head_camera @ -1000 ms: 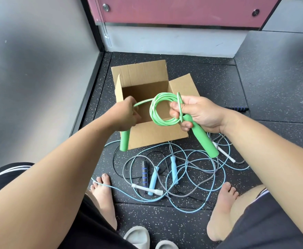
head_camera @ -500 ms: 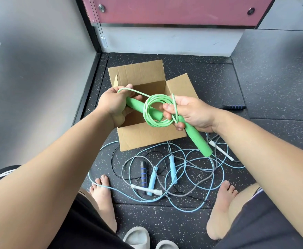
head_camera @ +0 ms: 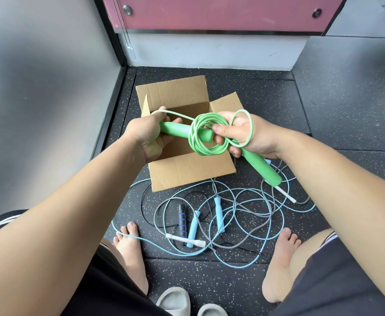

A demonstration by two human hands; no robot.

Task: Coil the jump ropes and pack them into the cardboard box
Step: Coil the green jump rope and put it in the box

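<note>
Coils of green rope [head_camera: 200, 144] hang bunched between our hands, right above the open box [head_camera: 187, 174], so the bundle can drop straight in once it is secured. Our left hand [head_camera: 144, 137] is wrapped round one handle [head_camera: 175, 131] and points it through the middle of the loops, which we judge is meant to lock them together. Our right hand [head_camera: 253, 135] pinches the loops between thumb and fingers. It also grips the second handle [head_camera: 263, 171], which slants down past the box's near right corner. One loose turn of cord lies over the back of that hand.

The rope is a smooth, round, rubbery-looking cord, springy enough to keep open rings. Both handles are thick matt cylinders, probably foam. The box is plain corrugated card with its flaps folded out; what we can see of the inside is bare.

On the speckled mat [head_camera: 323, 106], nearer us, lies a tangle [head_camera: 218, 210] of ropes not yet coiled. It has pale blue cord with slim blue handles [head_camera: 192, 229], grey cord with white sticks [head_camera: 184, 239], and thin black cord with a blue-ringed grip [head_camera: 182, 218].
</note>
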